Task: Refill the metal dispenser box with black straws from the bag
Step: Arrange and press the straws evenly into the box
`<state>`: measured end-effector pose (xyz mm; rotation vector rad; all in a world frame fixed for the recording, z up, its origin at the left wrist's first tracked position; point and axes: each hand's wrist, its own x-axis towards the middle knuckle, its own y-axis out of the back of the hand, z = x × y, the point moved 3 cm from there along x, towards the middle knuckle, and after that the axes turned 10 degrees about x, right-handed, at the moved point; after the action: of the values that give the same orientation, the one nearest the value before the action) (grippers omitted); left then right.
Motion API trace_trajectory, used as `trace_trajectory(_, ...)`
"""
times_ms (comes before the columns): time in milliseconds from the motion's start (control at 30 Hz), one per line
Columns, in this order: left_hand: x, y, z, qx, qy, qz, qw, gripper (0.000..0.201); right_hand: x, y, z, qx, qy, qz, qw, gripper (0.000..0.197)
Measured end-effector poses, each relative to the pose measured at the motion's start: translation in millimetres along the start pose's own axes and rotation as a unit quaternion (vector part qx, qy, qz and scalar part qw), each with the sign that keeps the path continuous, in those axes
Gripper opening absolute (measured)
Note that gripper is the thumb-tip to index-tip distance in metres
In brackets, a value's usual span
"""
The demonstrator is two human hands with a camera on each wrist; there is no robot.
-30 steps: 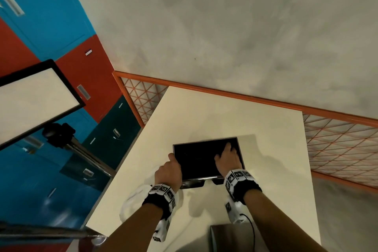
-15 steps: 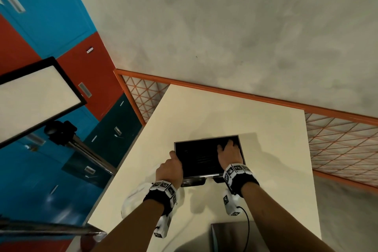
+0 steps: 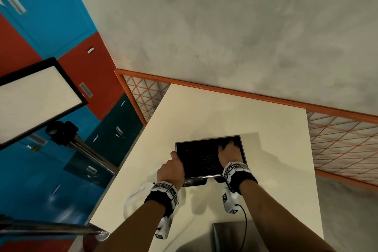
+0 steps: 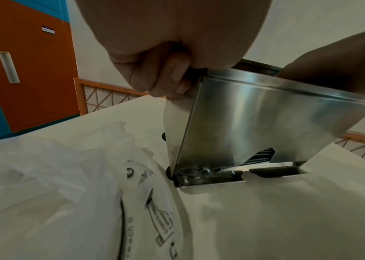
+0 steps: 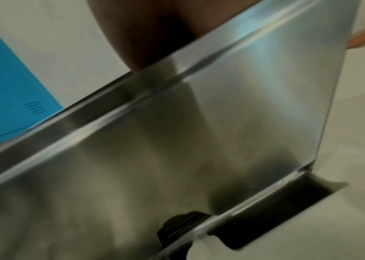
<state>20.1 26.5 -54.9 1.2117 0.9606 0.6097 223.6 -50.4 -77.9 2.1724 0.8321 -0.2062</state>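
Note:
The metal dispenser box stands open-topped on the cream table, filled with black straws. My left hand grips the box's top left corner with curled fingers. My right hand reaches inside from above and rests with fingers extended on the straws; its fingertips are hidden in the right wrist view. The shiny box front shows black straws at its bottom slot. The white plastic bag lies crumpled left of the box.
A flat metal lid lies at the table's near edge by my right forearm. An orange mesh railing borders the table's far and right sides. A light panel on a tripod stands at the left.
My right hand has slid a little farther across the straws inside the box. My left hand keeps its grip on the box corner.

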Motion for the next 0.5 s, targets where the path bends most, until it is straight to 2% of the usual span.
trace_trajectory(133, -2.1, -1.5, -0.8, -0.004, -0.001, -0.003, 1.0, 0.031, 1.8, 0.4, -1.6, 0.019, -0.029, -0.012, 0.999, 0.053)
trace_trajectory(300, -0.8, 0.1, 1.3, 0.008, 0.004, -0.002, 1.0, 0.03, 2.0, 7.9, -1.9, 0.047, -0.016, -0.017, 0.999, 0.047)
trace_trajectory(500, 1.0, 1.4, 1.8, 0.023, 0.008, -0.012, 1.0, 0.034, -17.4, 8.5, -4.2, -0.105, 0.024, -0.017, 0.994, 0.049)
